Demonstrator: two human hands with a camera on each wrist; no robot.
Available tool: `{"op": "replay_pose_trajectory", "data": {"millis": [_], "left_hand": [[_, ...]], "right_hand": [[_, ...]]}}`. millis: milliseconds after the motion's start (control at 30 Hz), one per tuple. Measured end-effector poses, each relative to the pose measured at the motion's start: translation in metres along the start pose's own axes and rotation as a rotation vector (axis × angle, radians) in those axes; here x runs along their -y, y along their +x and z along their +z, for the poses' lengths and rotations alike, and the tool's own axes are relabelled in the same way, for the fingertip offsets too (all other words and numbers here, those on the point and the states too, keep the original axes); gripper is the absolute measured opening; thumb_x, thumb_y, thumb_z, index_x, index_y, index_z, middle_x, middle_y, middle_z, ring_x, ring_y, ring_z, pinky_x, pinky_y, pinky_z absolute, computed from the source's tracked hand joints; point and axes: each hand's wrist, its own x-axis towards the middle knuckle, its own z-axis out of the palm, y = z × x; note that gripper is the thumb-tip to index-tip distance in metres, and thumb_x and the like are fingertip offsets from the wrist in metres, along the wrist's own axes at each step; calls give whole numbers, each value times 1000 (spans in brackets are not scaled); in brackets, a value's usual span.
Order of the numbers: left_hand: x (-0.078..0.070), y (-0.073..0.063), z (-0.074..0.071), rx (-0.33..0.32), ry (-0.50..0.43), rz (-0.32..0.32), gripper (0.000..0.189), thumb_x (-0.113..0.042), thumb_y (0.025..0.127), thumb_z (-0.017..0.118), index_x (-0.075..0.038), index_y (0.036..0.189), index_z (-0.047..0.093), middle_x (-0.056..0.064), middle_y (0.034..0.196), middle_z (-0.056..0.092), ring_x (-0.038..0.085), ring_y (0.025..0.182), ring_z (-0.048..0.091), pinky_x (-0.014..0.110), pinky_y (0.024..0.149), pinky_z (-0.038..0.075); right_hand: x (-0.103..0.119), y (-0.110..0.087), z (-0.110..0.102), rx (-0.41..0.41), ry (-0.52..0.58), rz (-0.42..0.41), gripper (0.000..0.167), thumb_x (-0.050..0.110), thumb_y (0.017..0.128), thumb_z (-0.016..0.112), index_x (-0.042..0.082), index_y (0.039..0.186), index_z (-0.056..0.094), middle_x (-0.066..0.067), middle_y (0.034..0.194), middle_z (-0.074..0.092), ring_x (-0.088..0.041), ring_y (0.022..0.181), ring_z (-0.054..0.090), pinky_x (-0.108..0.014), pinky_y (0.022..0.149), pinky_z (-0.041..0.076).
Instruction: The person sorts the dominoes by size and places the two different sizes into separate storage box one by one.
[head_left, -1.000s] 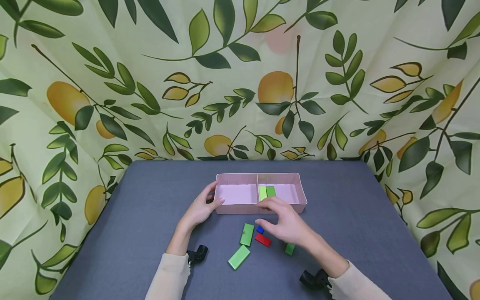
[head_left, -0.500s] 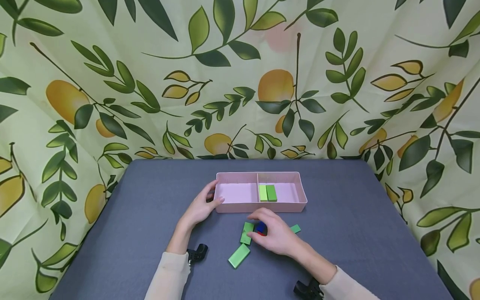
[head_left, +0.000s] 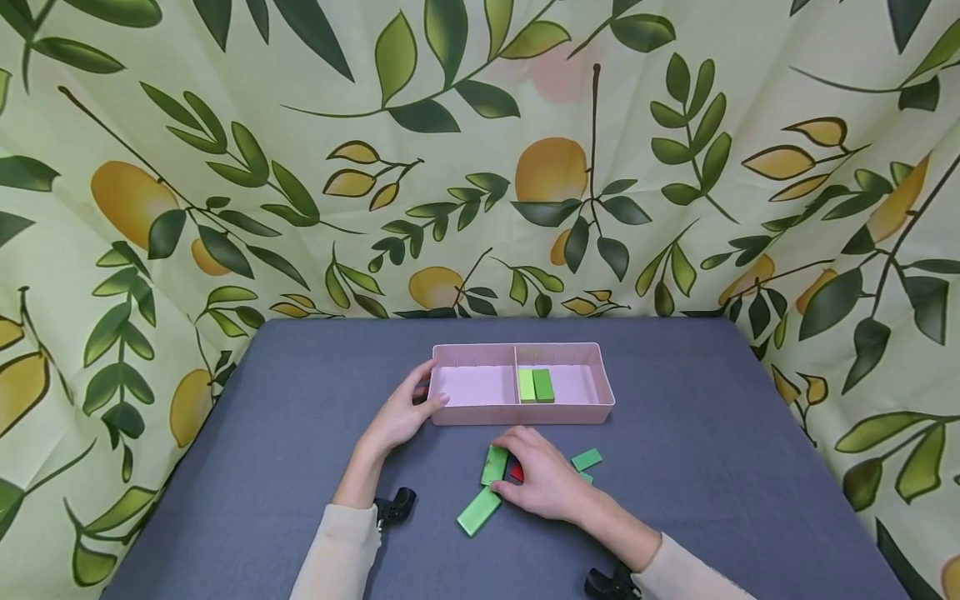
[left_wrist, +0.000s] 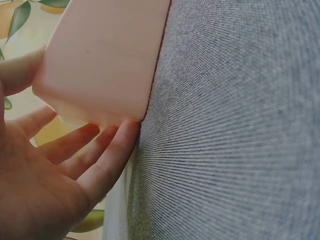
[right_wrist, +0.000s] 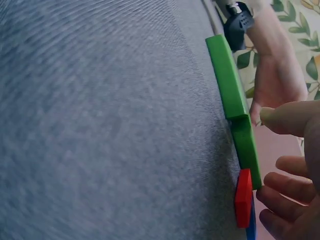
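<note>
A pink two-compartment box [head_left: 480,416] stands at the middle of the table. My left hand [head_left: 399,419] holds its left end, thumb at the front corner; in the left wrist view, fingers touch the end wall. My right hand [head_left: 551,479] hovers over loose blocks before the box. Its thumb and fingers spread about a green block [head_left: 493,465], seeming apart from it in the right wrist view. Another green block [head_left: 478,512] lies end to end with that one. A red block [right_wrist: 243,200] and a blue block [right_wrist: 251,220] sit beside them, mostly hidden in the head view.
A light-green block [head_left: 527,386] and a darker green block [head_left: 543,386] lie in the box's right compartment, against the divider. Two more green pieces [head_left: 587,459] lie right of my right hand, one partly covered. A blue-grey cloth [head_left: 300,433] covers the table; a leaf-patterned curtain [head_left: 465,225] hangs behind.
My right hand has come down from the box's right compartment to the loose blocks, moving slightly left. Green pieces at the right have come into view. My left hand stays on the box.
</note>
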Motion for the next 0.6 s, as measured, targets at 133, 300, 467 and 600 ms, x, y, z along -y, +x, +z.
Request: {"op": "replay_pose_trajectory", "data": {"millis": [133, 300, 467, 600], "left_hand": [[-1, 0, 0, 0, -1, 3, 71, -31, 97, 70, -20, 159, 35, 15, 158, 39, 39, 137, 47, 60, 106, 39], [-1, 0, 0, -2, -7, 8, 71, -31, 97, 70, -20, 159, 35, 16, 158, 39, 39, 137, 47, 60, 106, 39], [-2, -1, 0, -5, -4, -3, 72, -32, 97, 70, -20, 159, 35, 15, 158, 39, 39, 137, 47, 61, 106, 40], [-2, -1, 1, -8, -5, -10, 72, -32, 97, 70, -20, 159, 36, 15, 158, 39, 39, 137, 47, 61, 106, 39]], "right_hand": [[-1, 0, 3, 12, -21, 12, 53, 33, 80, 86, 8, 124, 67, 3, 121, 62, -14, 111, 56, -40, 93, 49], [-2, 0, 3, 30, -32, 40, 57, 35, 80, 85, 7, 126, 66, 2, 120, 61, -15, 110, 56, -43, 94, 49], [-3, 1, 1, 55, -22, 65, 56, 34, 82, 84, 7, 127, 66, 2, 120, 60, -15, 110, 54, -40, 93, 48], [-4, 1, 0, 71, -21, 44, 54, 30, 83, 83, 5, 127, 66, 1, 121, 60, -15, 109, 53, -38, 92, 49]]}}
